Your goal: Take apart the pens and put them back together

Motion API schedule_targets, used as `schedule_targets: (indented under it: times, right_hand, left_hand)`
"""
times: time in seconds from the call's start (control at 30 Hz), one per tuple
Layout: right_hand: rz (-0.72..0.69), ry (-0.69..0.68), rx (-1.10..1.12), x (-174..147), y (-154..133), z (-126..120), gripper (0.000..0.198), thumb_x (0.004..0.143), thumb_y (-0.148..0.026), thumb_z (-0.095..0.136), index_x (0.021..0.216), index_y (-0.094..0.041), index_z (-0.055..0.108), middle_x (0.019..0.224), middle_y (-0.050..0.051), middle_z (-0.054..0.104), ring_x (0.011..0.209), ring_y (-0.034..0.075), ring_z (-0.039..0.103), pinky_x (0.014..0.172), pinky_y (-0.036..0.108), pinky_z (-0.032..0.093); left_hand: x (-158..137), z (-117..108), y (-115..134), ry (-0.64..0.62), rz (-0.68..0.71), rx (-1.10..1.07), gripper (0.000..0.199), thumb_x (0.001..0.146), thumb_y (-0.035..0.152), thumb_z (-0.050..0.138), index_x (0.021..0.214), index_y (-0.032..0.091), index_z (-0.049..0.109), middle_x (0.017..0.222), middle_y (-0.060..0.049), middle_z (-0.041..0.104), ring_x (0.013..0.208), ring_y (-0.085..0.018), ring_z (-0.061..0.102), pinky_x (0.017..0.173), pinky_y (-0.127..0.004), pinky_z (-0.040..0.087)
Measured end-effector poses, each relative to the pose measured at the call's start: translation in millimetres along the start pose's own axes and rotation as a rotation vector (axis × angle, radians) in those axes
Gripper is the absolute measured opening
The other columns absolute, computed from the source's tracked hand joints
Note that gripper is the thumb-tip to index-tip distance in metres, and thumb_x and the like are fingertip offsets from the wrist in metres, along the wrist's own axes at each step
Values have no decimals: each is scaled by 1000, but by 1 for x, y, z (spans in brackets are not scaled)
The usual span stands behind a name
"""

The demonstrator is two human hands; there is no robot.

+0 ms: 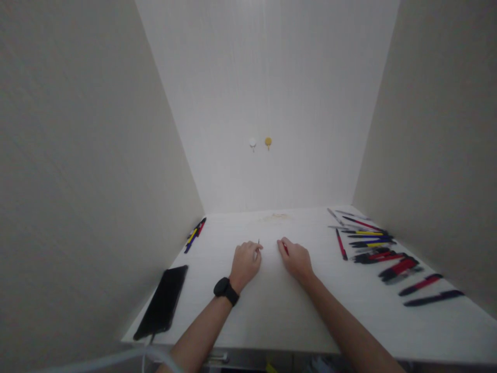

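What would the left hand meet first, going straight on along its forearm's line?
The left hand would probably meet the back wall, past the brownish marks on the tabletop; depth is unclear.

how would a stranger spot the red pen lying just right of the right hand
On the white desk, pens line the right wall. Between most of them and the right hand lies the red pen. It points toward the front; its neighbours lie more crosswise.

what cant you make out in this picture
Head view:
Thin item in the left hand: too small, fingers cover part
Red item in the right hand: fingers hide most
Pens on the right: overlapping and blurred, no exact count
Watch dial: too small and dark
White cable: cut off by bottom edge
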State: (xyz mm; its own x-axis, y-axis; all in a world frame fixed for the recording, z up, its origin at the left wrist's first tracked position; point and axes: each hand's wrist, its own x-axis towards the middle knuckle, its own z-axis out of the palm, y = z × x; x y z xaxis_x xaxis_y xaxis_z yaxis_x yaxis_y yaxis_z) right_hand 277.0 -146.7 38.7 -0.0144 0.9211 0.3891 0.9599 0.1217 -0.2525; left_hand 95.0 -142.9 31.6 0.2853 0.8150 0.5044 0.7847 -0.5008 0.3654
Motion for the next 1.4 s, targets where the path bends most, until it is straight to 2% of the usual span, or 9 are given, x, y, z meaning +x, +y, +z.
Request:
schedule_targets:
  times: [0.2,0.3,0.4,0.57,0.73,0.9,1.1,1.23,1.4]
  right_hand:
    - [24,25,141,1,-1,2,39,99,-40,25,98,-20,59,75,4,68,65,16,61,56,26,29]
    - [-36,97,271,3,2,8,36,99,-31,26,112,-18,56,96,8,68,87,18,61,71,26,38]
    - [-134,137,316,5,6,14,36,97,-23,28,120,-15,54,108,12,65,98,21,55,83,30,37]
    - [-195,102,350,4,6,12,29,93,-24,40,116,-19,57,96,9,67,90,24,53,82,34,35]
    - [-120,-23,654,1,3,13,17,88,-28,48,102,-21,53,82,1,64,70,16,55,65,25,36]
    - [-166,-62,917,4,2,14,9,84,-28,53,84,-20,56,68,-2,59,64,14,53,61,24,38]
    - [-154,-120,1091,6,2,14,15,78,-27,58,88,-18,64,84,4,67,77,17,59,73,29,45]
    - [-121,-225,1225,7,3,17,19,74,-32,65,85,-17,65,77,3,68,70,16,60,69,28,45]
    - [-63,-200,1287,11,6,20,22,73,-37,66,80,-17,62,65,1,64,57,12,53,57,24,40]
  left_hand:
    - [-2,-4,5,-105,18,220,21,87,20,48,100,23,64,96,-6,62,95,-22,52,85,-38,32]
    - [-1,-6,7,-106,25,227,19,88,23,48,99,23,64,95,-6,62,94,-22,52,84,-38,32]
    - [0,-8,9,-38,19,195,19,91,25,45,98,22,62,95,-6,63,92,-21,52,83,-37,32]
    - [3,-14,12,156,-15,65,23,96,27,36,102,20,56,96,-6,63,90,-20,53,81,-35,34]
    - [3,-14,10,249,-15,-37,21,95,27,38,105,19,55,95,-5,62,89,-19,53,82,-34,37]
    - [3,-14,10,202,68,-93,18,94,25,42,104,20,56,96,-4,63,89,-17,53,82,-32,37]
    - [3,-16,11,149,114,-83,18,91,28,50,105,22,59,95,-3,63,92,-18,53,83,-34,36]
    - [3,-17,11,104,154,-49,13,91,27,50,97,22,61,94,-3,65,91,-19,53,82,-34,35]
    - [2,-17,9,169,111,19,12,91,26,50,89,21,61,87,-3,65,84,-19,53,78,-35,34]
